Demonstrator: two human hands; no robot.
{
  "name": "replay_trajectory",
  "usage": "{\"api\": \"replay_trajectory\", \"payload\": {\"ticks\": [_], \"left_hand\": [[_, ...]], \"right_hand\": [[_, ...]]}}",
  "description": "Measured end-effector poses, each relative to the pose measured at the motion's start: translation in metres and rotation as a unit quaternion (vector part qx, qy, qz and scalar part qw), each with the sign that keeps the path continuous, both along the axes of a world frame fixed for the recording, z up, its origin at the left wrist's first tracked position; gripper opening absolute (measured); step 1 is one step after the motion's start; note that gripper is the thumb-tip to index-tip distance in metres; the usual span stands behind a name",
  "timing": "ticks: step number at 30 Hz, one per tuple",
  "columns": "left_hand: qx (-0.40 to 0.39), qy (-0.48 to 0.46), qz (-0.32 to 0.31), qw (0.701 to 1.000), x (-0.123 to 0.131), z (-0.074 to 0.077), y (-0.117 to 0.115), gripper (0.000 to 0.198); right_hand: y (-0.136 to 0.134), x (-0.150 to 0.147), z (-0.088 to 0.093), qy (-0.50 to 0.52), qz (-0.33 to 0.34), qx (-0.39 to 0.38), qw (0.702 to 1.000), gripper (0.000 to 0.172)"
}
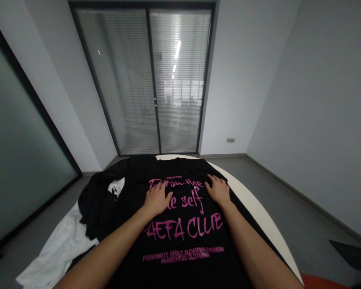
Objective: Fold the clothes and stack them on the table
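Observation:
A black T-shirt (180,243) with pink lettering lies spread over the table in front of me. My left hand (158,197) rests on the printed chest, fingers stretched out and covering part of the words. Near the shirt's right side, my right hand (219,189) lies flat on the cloth with its fingers apart. Neither hand grips anything. The lower hem runs out of view at the bottom, beneath my forearms.
The rounded white table (258,212) shows along its right edge. Black clothing (99,200) lies heaped at the left, with a white garment (60,245) hanging there. Glass doors with blinds (180,120) stand beyond. Something red (314,281) is at the lower right.

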State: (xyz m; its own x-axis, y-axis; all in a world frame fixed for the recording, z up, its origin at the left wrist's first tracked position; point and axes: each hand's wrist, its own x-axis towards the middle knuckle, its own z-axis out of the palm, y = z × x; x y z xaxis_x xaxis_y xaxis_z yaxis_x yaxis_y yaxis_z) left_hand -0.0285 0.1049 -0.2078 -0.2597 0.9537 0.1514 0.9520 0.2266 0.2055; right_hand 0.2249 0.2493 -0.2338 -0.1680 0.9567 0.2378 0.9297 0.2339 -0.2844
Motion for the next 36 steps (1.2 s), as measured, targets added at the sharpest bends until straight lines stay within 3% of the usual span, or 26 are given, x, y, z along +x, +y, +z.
{"api": "replay_trajectory", "payload": {"ticks": [3,6,8,16,20,22,25,30,34,36], "left_hand": [[0.008,0.000,0.002,1.000,0.010,-0.016,-0.010,0.066],[0.076,0.002,0.009,0.997,0.011,-0.021,-0.019,0.059],[0.093,-0.003,-0.001,0.996,0.009,-0.021,-0.023,0.051],[0.044,0.009,-0.003,0.999,0.008,-0.027,-0.024,0.053],[0.055,0.008,-0.007,0.998,0.007,-0.025,-0.026,0.052],[0.062,0.003,-0.016,0.998,0.006,-0.024,-0.026,0.051],[0.065,-0.003,-0.039,0.997,0.005,-0.024,-0.025,0.048],[0.053,-0.005,-0.042,0.998,0.004,-0.026,-0.022,0.051],[0.045,0.004,-0.033,0.998,0.005,-0.025,-0.022,0.056],[0.042,0.006,-0.033,0.999,0.006,-0.024,-0.023,0.056]], "right_hand": [[-0.004,-0.001,0.005,-0.001,0.039,0.031,0.999,0.045],[-0.008,-0.006,0.010,-0.008,0.123,0.044,0.991,0.040],[-0.010,-0.010,0.010,-0.014,0.163,0.009,0.987,0.042],[-0.014,-0.022,0.009,-0.059,0.125,-0.064,0.988,0.048],[-0.016,-0.050,0.026,-0.085,0.111,-0.016,0.990,0.044],[-0.015,-0.069,0.032,-0.068,0.172,-0.002,0.983,0.045],[-0.009,-0.096,0.034,-0.046,0.242,-0.052,0.968,0.054],[0.006,-0.124,0.020,-0.072,0.195,-0.163,0.965,0.070],[0.013,-0.133,0.010,-0.080,0.143,-0.161,0.973,0.072],[0.014,-0.131,0.010,-0.078,0.149,-0.149,0.974,0.073]]}}
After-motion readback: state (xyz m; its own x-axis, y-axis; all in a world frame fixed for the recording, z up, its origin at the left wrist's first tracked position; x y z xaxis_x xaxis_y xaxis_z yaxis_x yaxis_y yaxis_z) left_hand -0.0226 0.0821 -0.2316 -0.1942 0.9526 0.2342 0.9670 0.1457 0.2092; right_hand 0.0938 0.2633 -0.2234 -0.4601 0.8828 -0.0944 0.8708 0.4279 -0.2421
